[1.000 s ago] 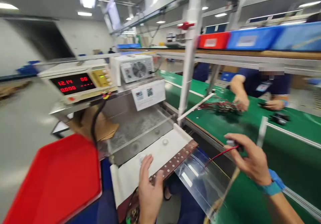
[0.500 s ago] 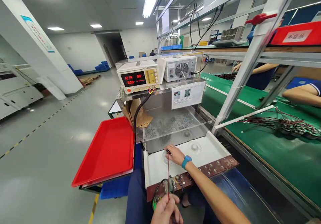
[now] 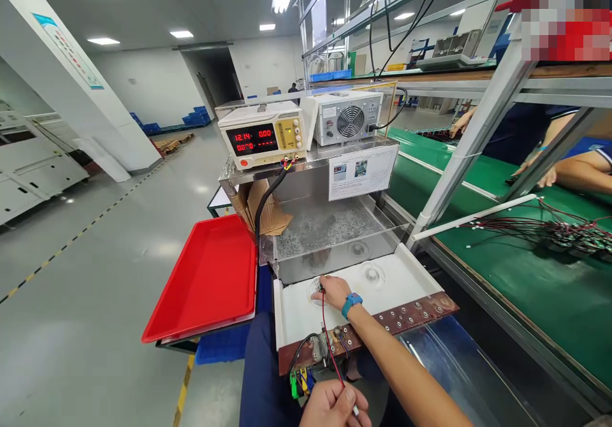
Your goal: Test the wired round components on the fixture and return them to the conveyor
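My right hand rests on the white fixture tray, its fingers pinched on a small part at the upper end of a thin red wire. That part sits over a round recess at the tray's left. My left hand is at the bottom edge, fingers closed on the wire's lower end, just below the brown terminal strip with its green and yellow clips. A blue band is on my right wrist.
A power supply with a red display and a fan unit stand on a steel shelf behind a clear-walled tray. A red tray lies left. A green conveyor with wire bundles runs right, other people's arms above it.
My left hand has drawn the wire's lower end down and to the right. My right hand stays on the tray. A second ago it was out over the conveyor.
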{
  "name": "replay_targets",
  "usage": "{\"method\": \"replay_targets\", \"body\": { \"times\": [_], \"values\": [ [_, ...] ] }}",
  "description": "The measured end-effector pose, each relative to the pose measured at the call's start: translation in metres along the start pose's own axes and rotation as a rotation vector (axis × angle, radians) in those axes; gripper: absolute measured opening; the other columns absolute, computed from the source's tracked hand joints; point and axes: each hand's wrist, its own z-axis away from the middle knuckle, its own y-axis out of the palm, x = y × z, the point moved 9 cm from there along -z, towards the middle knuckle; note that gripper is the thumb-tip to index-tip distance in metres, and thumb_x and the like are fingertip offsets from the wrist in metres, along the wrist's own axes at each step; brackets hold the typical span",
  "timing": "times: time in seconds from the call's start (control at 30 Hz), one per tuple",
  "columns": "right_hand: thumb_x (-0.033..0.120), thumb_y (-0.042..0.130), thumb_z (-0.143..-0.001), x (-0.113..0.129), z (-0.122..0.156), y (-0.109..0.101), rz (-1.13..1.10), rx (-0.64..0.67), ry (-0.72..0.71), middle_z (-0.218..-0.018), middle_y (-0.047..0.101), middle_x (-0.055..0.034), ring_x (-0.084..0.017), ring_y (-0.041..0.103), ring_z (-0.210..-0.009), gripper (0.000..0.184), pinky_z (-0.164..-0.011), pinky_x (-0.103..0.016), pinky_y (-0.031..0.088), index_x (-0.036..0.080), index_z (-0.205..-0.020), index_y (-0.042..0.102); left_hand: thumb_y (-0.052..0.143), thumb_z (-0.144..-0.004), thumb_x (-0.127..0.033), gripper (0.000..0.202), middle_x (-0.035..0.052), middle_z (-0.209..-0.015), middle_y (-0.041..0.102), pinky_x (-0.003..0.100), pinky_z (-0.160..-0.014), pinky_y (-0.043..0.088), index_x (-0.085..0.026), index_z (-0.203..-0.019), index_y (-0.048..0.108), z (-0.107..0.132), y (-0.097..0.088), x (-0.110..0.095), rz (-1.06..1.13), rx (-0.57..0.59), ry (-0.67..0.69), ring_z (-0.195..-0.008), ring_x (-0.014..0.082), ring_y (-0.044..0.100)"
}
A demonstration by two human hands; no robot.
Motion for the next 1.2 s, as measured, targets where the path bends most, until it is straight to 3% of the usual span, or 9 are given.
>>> {"method": "replay_targets", "body": {
  "times": [0.1, 0.3, 0.57, 0.73, 0.83, 0.97, 1.2],
  "values": [
    [0.052, 0.062, -0.085, -0.003, 0.001, 0.001, -0.028, 0.009, 0.017, -0.098, 0.071, -0.0128, -0.028, 0.066, -0.093, 0.038, -0.075, -0.031, 0.042, 0.017, -0.101, 0.062, 0.063, -0.07, -0.071, 0.061, 0.0076, -0.071, 0.07, 0.022, -0.049, 0.04, -0.013, -0.087, 0.063, 0.0, -0.009, -0.032, 0.023, -0.094, 0.066, -0.052, 0.0126, 0.061],
    [0.037, 0.068, -0.08, -0.009, 0.002, 0.006, -0.065, 0.049, 0.064, -0.104, 0.071, -0.0108, -0.025, 0.066, -0.097, 0.033, -0.075, -0.028, 0.041, 0.018, -0.106, 0.061, 0.068, -0.072, -0.063, 0.05, 0.0006, -0.063, 0.065, 0.019, -0.046, 0.039, -0.015, -0.082, 0.059, 0.009, -0.036, -0.096, 0.008, -0.355, 0.262, -0.048, 0.0086, 0.057],
    [0.049, 0.067, -0.078, -0.013, 0.003, 0.005, -0.029, 0.042, 0.102, -0.101, 0.072, -0.0126, -0.028, 0.067, -0.095, 0.045, -0.073, -0.03, 0.042, 0.018, -0.108, 0.058, 0.063, -0.077, -0.057, 0.041, 0.0001, -0.064, 0.062, 0.022, -0.055, 0.04, -0.016, -0.073, 0.06, -0.012, -0.047, -0.127, -0.225, -0.435, 0.346, -0.056, 0.0108, 0.054],
    [0.043, 0.062, -0.082, -0.007, 0.0, 0.006, 0.009, 0.03, 0.028, -0.105, 0.071, -0.0106, -0.026, 0.067, -0.096, 0.038, -0.073, -0.029, 0.042, 0.019, -0.111, 0.055, 0.058, -0.08, -0.046, 0.033, -0.0033, -0.06, 0.054, 0.024, -0.056, 0.033, -0.017, -0.065, 0.059, -0.044, -0.057, -0.127, -0.614, -0.533, 0.423, -0.056, 0.0115, 0.044],
    [0.043, 0.063, -0.081, -0.007, -0.001, 0.009, 0.044, 0.068, 0.04, -0.103, 0.071, -0.012, -0.027, 0.067, -0.096, 0.039, -0.074, -0.03, 0.042, 0.018, -0.111, 0.055, 0.055, -0.083, -0.04, 0.03, -0.0012, -0.063, 0.059, 0.025, -0.062, 0.034, -0.018, -0.064, 0.06, -0.06, -0.058, -0.118, -0.791, -0.545, 0.424, -0.063, 0.0143, 0.05],
    [0.043, 0.064, -0.081, -0.007, -0.002, 0.01, 0.053, 0.09, 0.054, -0.102, 0.072, -0.0126, -0.027, 0.067, -0.096, 0.042, -0.073, -0.03, 0.043, 0.017, -0.113, 0.054, 0.052, -0.085, -0.039, 0.028, 0.0005, -0.069, 0.065, 0.025, -0.068, 0.036, -0.019, -0.068, 0.064, -0.07, -0.062, -0.106, -0.913, -0.569, 0.333, -0.071, 0.0166, 0.055],
    [0.042, 0.062, -0.081, -0.01, -0.002, 0.011, 0.025, 0.088, 0.064, -0.101, 0.072, -0.0123, -0.027, 0.067, -0.097, 0.044, -0.076, -0.03, 0.043, 0.017, -0.115, 0.053, 0.051, -0.086, -0.037, 0.027, 0.0008, -0.07, 0.068, 0.024, -0.065, 0.033, -0.02, -0.067, 0.062, -0.075, -0.064, -0.102, -1.023, -0.57, 0.226, -0.07, 0.0158, 0.057]
  ]
}}
